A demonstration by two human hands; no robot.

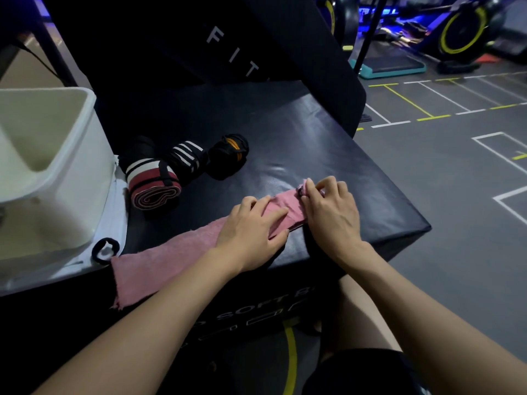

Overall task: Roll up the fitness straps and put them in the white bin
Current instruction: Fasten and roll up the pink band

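We find a pink fitness strap [176,252] laid out flat along the near edge of a black padded plyo box [299,143], its left end hanging over the near-left corner beside a small black loop [105,250]. Our right hand [332,212] pinches the strap's far-right end, where the first tight turn of the roll is being formed. Our left hand [253,223] lies flat on the strap just beside it, fingers straight, pressing the fabric down against the box.

Three straps already rolled lie near the left edge, apart from the work in hand: a red-and-white roll [155,189], a black roll with white stripes [186,156] and a black roll with orange trim [228,155]. The white bin [54,166] stands just off the left edge; no straps show in the part of its interior we can see.

In our judgement the step stands at its start. To do it well, the first turn should be kept tight and square to the strap's edges, the flat hand holding tension and sliding leftward ahead of the roll. The overhanging end may drag the strap askew; we advise keeping it aligned.
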